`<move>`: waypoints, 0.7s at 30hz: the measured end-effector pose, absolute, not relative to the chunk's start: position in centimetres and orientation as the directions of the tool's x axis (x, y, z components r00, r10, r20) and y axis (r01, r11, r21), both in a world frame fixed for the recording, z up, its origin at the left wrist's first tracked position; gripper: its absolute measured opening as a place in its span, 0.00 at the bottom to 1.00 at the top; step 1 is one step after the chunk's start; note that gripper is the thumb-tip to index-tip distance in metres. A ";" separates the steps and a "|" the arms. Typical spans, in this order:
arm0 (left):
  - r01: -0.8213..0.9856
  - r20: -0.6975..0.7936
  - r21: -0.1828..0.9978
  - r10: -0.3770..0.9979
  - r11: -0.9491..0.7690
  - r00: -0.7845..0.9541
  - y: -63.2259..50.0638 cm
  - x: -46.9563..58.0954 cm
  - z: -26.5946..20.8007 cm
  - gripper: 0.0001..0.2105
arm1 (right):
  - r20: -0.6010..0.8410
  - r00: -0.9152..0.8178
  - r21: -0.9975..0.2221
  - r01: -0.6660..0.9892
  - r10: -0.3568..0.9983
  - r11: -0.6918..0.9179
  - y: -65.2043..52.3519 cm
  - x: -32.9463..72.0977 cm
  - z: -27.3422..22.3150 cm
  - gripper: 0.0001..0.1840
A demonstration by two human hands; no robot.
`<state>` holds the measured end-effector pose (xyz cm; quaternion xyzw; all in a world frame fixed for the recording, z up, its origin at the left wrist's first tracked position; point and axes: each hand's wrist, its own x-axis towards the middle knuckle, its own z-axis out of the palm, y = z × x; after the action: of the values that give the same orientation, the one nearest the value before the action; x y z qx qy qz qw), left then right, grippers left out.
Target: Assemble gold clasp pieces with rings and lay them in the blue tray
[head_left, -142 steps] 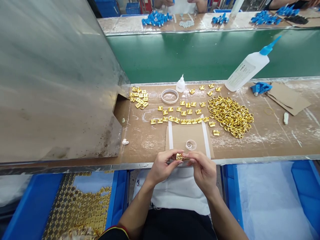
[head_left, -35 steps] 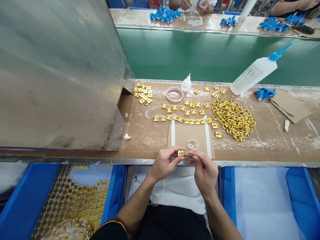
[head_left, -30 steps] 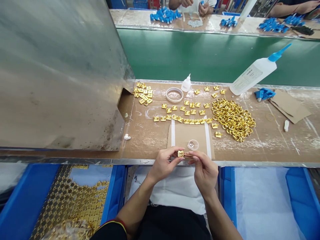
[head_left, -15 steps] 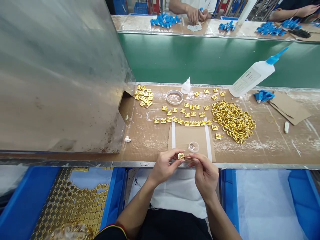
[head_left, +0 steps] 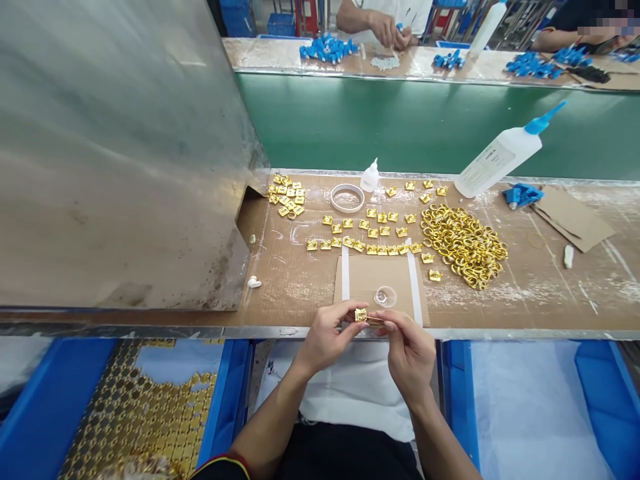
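Left hand [head_left: 329,337] pinches a square gold piece [head_left: 361,315], right hand [head_left: 411,350] a thin stick [head_left: 375,319] at its three o'clock; a loosened left pinch could drop the piece past the table edge [head_left: 273,332] at six

The head view looks forward and down from above and behind the near edge of the table [head_left: 540,300]; left hand [head_left: 325,337] and right hand [head_left: 412,348] show close; the far edge lies beyond.
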<state>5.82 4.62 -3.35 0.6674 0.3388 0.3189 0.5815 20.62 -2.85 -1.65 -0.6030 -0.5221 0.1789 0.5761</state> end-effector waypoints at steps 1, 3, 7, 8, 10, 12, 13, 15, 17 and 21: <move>0.082 0.033 0.992 0.823 -0.096 0.567 4.6 5.8 -3.4 0.15 | 0.385 0.390 -0.881 0.427 0.836 0.207 -2.9 20.6 -1.7 0.11; 0.081 0.036 0.992 0.822 -0.100 0.569 4.7 5.8 -3.3 0.14 | 0.383 0.389 -0.880 0.429 0.838 0.203 -2.9 20.6 -1.8 0.11; 0.081 0.044 0.991 0.822 -0.109 0.567 4.7 5.9 -3.3 0.14 | 0.383 0.385 -0.884 0.417 0.840 0.212 -2.9 20.6 -2.0 0.11; 0.083 0.044 0.990 0.822 -0.110 0.567 4.7 5.8 -3.3 0.14 | 0.382 0.385 -0.885 0.413 0.840 0.214 -2.9 20.6 -2.0 0.11; 0.089 0.042 0.990 0.823 -0.112 0.566 4.7 5.8 -3.2 0.14 | 0.380 0.385 -0.886 0.412 0.841 0.212 -2.9 20.6 -2.1 0.12; 0.088 0.047 0.989 0.824 -0.116 0.565 4.7 5.8 -3.2 0.14 | 0.380 0.388 -0.886 0.414 0.840 0.210 -2.9 20.6 -2.1 0.11; 0.085 0.049 0.989 0.824 -0.118 0.565 4.7 5.8 -3.3 0.14 | 0.382 0.387 -0.885 0.416 0.839 0.210 -2.9 20.6 -2.1 0.11; 0.078 0.053 0.990 0.825 -0.117 0.563 4.7 5.8 -3.3 0.14 | 0.388 0.385 -0.880 0.423 0.837 0.214 -2.9 20.6 -2.0 0.11; 0.075 0.050 0.991 0.827 -0.111 0.561 4.7 5.8 -3.3 0.14 | 0.394 0.381 -0.876 0.431 0.836 0.216 -2.9 20.6 -1.9 0.11; 0.079 0.035 0.992 0.825 -0.096 0.564 4.7 5.8 -3.4 0.14 | 0.398 0.372 -0.873 0.434 0.839 0.222 -2.8 20.5 -1.8 0.12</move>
<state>5.83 4.73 -3.38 0.6671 0.3389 0.3211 0.5806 20.52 -2.81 -1.80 -0.5980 -0.5318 0.1767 0.5730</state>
